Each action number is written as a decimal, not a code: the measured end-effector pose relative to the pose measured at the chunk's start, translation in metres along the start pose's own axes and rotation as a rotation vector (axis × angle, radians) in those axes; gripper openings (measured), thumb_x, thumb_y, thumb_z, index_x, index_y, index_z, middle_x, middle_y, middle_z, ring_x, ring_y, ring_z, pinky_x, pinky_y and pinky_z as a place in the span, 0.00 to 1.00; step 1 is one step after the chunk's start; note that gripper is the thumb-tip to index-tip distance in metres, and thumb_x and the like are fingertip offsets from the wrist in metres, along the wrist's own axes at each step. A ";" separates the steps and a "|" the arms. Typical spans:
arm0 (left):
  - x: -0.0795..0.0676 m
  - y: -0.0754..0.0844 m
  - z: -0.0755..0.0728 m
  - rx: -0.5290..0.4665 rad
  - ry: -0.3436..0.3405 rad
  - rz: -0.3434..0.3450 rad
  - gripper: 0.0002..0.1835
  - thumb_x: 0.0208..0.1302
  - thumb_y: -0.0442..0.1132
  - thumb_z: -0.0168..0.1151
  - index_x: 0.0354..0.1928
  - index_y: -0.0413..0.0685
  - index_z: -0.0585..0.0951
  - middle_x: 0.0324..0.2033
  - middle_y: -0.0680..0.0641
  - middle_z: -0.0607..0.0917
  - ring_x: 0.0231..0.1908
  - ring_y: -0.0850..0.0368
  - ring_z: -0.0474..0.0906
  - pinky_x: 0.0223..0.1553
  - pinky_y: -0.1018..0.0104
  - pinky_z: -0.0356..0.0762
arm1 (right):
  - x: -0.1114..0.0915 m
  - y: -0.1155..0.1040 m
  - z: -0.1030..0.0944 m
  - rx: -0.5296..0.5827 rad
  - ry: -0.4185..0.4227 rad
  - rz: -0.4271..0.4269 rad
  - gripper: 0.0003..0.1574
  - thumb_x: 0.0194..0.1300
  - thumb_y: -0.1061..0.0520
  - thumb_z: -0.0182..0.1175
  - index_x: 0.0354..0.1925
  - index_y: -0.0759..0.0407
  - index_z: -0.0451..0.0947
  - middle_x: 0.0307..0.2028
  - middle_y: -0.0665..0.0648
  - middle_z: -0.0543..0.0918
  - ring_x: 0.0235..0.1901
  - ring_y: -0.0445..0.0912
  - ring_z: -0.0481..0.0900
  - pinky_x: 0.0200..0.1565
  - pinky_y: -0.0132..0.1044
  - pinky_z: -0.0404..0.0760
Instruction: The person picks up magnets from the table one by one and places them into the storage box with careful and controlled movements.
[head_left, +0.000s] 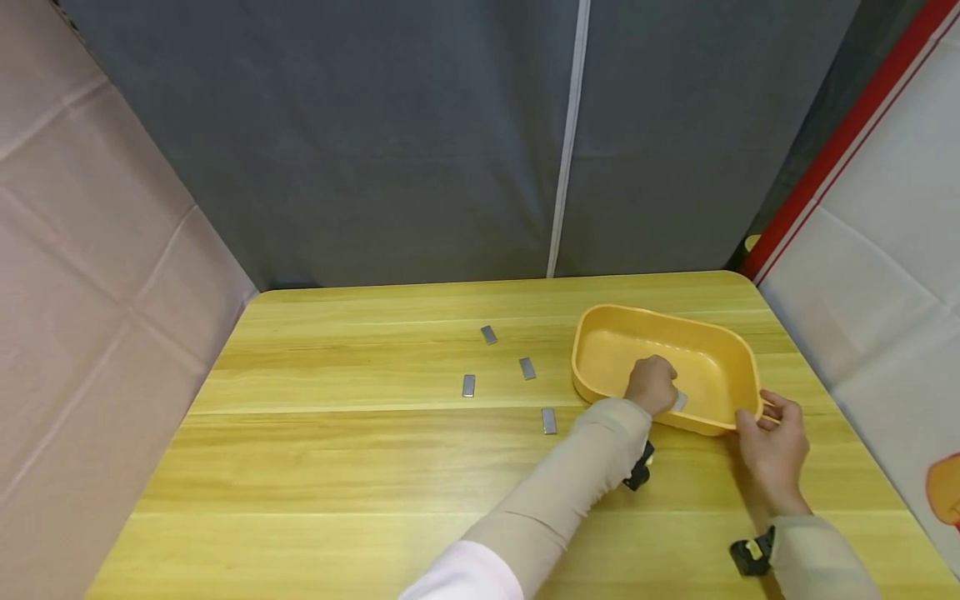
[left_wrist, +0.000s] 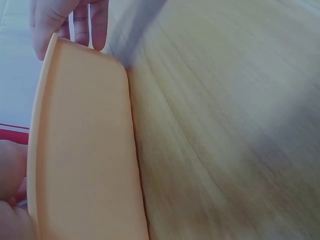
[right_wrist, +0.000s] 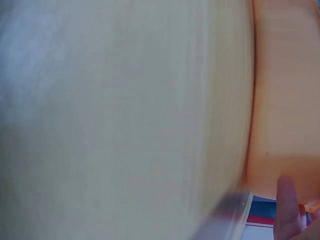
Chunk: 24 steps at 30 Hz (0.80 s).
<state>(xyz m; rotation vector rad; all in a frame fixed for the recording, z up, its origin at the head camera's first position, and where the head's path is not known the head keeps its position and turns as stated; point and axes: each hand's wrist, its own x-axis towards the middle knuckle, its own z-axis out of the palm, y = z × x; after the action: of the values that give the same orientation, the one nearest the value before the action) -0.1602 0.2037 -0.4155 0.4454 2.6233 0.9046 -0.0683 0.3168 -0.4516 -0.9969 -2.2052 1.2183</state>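
Note:
A yellow plastic tray point(head_left: 660, 317) stands at the right of the table. My left hand point(head_left: 651, 383) reaches over its near rim with curled fingers and pinches a small grey rectangular piece point(head_left: 680, 402) inside it; in the left wrist view, the tray wall point(left_wrist: 90, 140) hides most of that grip. At the tray's near right corner, my right hand point(head_left: 776, 446) holds the rim between thumb and fingers. The right wrist view shows a finger point(right_wrist: 287, 205) of it against the tray's outer wall point(right_wrist: 285, 100).
Left of the tray, several flat grey pieces lie apart on the wooden table point(head_left: 315, 467); the nearest piece point(head_left: 549, 421) is close to my left sleeve. A dark grey curtain point(head_left: 375, 150) hangs behind the table, and a white cloth point(head_left: 885, 275) borders the right side.

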 end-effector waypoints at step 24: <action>0.009 -0.020 -0.007 -0.615 0.060 0.035 0.07 0.49 0.35 0.66 0.32 0.42 0.84 0.22 0.53 0.83 0.23 0.68 0.75 0.24 0.79 0.70 | 0.002 0.003 -0.001 -0.019 -0.019 0.030 0.29 0.55 0.59 0.50 0.56 0.64 0.62 0.40 0.54 0.68 0.26 0.28 0.63 0.22 0.16 0.66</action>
<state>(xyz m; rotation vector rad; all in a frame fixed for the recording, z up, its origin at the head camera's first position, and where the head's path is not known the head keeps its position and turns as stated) -0.1743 0.1886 -0.4247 0.2998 2.2223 1.6709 -0.0676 0.3196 -0.4532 -1.0340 -2.2273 1.2270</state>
